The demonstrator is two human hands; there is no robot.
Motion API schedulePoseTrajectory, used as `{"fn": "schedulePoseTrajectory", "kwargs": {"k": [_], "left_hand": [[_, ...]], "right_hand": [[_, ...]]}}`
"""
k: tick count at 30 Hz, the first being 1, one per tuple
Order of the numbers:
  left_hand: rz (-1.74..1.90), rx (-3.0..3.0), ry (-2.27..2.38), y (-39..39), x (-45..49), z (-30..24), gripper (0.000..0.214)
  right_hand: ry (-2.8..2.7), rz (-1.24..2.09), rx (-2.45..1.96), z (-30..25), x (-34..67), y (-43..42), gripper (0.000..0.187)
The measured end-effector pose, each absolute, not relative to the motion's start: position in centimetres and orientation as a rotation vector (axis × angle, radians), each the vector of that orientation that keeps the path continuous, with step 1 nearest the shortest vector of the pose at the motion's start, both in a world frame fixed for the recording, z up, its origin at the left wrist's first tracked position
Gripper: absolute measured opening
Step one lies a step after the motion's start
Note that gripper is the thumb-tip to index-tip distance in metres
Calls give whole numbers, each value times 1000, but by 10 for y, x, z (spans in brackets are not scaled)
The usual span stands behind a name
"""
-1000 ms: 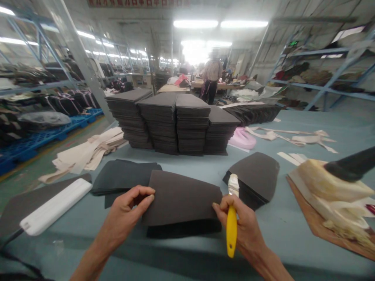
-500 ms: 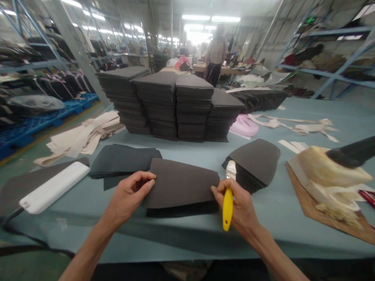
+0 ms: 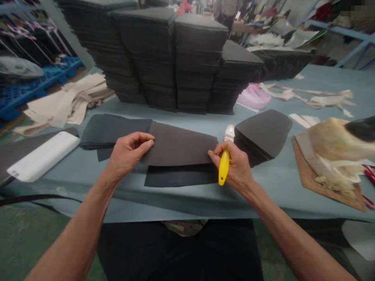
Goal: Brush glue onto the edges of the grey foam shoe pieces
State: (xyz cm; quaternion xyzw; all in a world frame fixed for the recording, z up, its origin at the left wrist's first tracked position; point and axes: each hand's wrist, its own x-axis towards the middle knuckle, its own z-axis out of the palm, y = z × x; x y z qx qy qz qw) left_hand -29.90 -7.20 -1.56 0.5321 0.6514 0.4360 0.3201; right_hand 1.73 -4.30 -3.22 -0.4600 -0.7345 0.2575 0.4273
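Observation:
A dark grey-brown panel [image 3: 180, 144] is stretched between my two hands over the table. My left hand [image 3: 129, 152] is closed, pinching the panel's left edge between thumb and fingers. At the right edge, my right hand [image 3: 234, 162] pinches the corner with thumb and finger while it also holds a glue brush with a yellow handle [image 3: 224, 168]. The brush's bristles, coated white, point away from me. Beneath and nearer to me, a black panel [image 3: 181, 176] shows its front part; the rest is hidden. A stack of black panels [image 3: 114, 128] lies just left of the held panel.
Tall stacks of dark panels [image 3: 199, 66] stand at the back. Another small stack [image 3: 265, 132] lies right of my right hand. A glue-crusted container [image 3: 331, 144] rests on a brown board [image 3: 307, 171]. At left are a white bar [image 3: 43, 156] and pale fabric strips [image 3: 64, 97].
The view has tilted down, so the table sits higher in the picture. More of the black panel under the held one shows. Both hands keep their grip.

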Motion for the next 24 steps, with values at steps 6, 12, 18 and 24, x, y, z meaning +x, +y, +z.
{"fn": "schedulePoseTrajectory", "kwargs": {"k": [6,12,18,24], "left_hand": [[1085,1403,1740,-82,-297,-22,44],[1083,1485,1720,-93,-297,-17,41],[1011,1555,1809,-102,-293,-13,42],[1021,1575,1813,-113,-287,-20,34]], "right_hand": [[-1831,637,-1141,-38,24,-54,19],[-1860,634,-1130,-51,28,-60,23],[-1852,462,-1144,-59,31,-59,28],[-1871,479,-1191,-58,39,-69,28]]}}
